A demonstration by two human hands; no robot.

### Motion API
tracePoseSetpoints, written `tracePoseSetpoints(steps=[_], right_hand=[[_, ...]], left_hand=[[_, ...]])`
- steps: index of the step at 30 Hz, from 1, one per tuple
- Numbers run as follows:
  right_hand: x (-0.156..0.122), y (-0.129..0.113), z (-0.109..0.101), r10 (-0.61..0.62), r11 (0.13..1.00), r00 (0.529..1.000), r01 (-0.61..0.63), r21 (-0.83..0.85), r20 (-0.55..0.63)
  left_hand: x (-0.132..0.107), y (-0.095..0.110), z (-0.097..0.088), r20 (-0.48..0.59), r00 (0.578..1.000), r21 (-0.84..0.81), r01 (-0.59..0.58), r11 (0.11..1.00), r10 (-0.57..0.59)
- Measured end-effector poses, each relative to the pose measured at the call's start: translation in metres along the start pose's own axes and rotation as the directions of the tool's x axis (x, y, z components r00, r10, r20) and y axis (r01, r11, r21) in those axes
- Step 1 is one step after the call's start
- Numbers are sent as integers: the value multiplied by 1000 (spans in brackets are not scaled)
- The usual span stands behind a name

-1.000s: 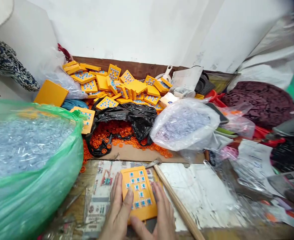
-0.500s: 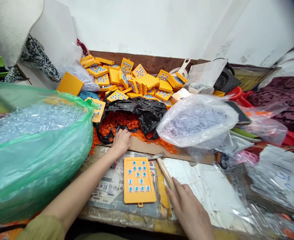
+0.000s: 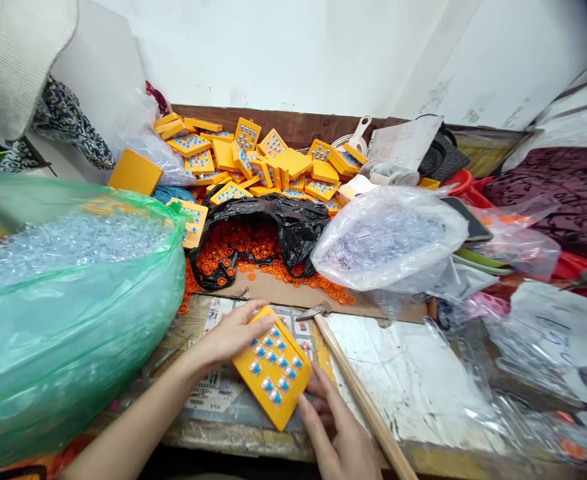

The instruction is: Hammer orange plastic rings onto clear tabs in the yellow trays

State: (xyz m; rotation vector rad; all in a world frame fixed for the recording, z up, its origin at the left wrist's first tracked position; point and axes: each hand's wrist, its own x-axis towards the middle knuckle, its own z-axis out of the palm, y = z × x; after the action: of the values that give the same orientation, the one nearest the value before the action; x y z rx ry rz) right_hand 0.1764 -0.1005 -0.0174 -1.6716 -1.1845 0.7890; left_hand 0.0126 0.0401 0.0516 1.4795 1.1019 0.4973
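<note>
A yellow plastic panel [image 3: 274,371] with small blue-and-clear pieces set in its face is tilted over the newspaper-covered table [image 3: 213,400]. My left hand [image 3: 236,335] grips its upper left edge, thumb across the front and fingers behind. At the lower right edge is my right hand [image 3: 340,430], its thumb and fingers closed around the rim; some fingertips are hidden. The hammer [image 3: 356,381] lies untouched to the right, its wooden handle running toward me. Beyond the panel, orange rings [image 3: 243,241] spill from a black plastic bag [image 3: 300,230].
A green bag [image 3: 98,313] of clear pieces bulges at left. A white bag [image 3: 398,280] of clear pieces stands at right. Similar yellow panels [image 3: 290,163] are heaped against the wall. Clear plastic packaging [image 3: 528,373] and a paper sheet lie on the right.
My left hand has come back from the orange rings onto the panel, which was lying flat and is now lifted and turned. My right hand has left the hammer handle for the panel.
</note>
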Motion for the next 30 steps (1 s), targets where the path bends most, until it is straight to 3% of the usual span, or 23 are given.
tracePoseSetpoints(steps=[3,6,9,11,14,15,17,18,20,22,25,28,30], right_hand=[[21,-11,3,28,983,985,-58,177,170],[51,-19,14,-90,994,988,81,74,127],[81,-24,25,-185,983,975,186,2,125],[98,-27,29,-249,967,950,256,-15,188],[112,-30,27,-346,929,886,370,-23,308],[115,-31,25,-371,915,861,403,-21,349],[118,-33,23,-409,889,813,458,-22,414],[118,-34,22,-422,877,795,481,-27,436],[116,-36,20,-447,851,770,523,-48,455],[110,-39,15,-477,823,769,560,-90,426],[93,-34,-4,-517,798,812,572,-191,270],[70,-15,-36,-478,809,876,464,-361,56],[57,2,-56,-371,801,929,328,-502,15]], left_hand=[[-30,0,10,-270,954,-436,1,900,-132],[-61,-10,32,-398,895,-575,-75,814,-199],[-83,-32,48,-322,913,-607,3,795,-249],[-91,-45,46,-222,936,-536,118,836,-274],[-88,-51,25,-57,970,-182,221,958,-234],[-82,-47,15,-47,982,-13,184,983,-185],[-61,-36,-3,-146,989,326,38,945,10],[-46,-29,-11,-252,956,461,-21,887,153],[-8,-18,-22,-382,843,635,-57,771,378],[32,-13,-27,-383,829,659,-64,750,407],[78,-13,-29,-354,853,667,-57,742,384],[97,-18,-30,-307,889,663,-57,747,341],[98,-23,-29,-264,906,658,-82,749,331]])
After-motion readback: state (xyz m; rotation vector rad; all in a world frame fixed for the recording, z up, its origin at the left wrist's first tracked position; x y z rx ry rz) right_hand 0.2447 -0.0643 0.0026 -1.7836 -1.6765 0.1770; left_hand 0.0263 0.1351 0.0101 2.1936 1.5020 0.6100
